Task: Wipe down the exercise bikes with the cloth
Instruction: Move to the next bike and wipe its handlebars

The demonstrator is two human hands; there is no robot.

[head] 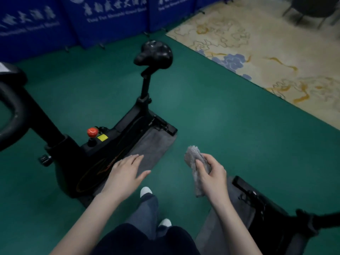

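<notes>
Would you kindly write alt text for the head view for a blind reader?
A person's right hand grips a crumpled grey cloth above green flooring, while the flat left hand hovers beside a black exercise bike with a red knob. A second black bike stands at lower right.

Green floor point(220, 116) open at 1 o'clock; bike frame point(110, 144) blocks my 10 o'clock, seat post point(145, 87) at 12, second bike point(261, 205) at 4.

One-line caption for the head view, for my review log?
Right hand grips a grey cloth; open left hand hovers near a black exercise bike.
</notes>
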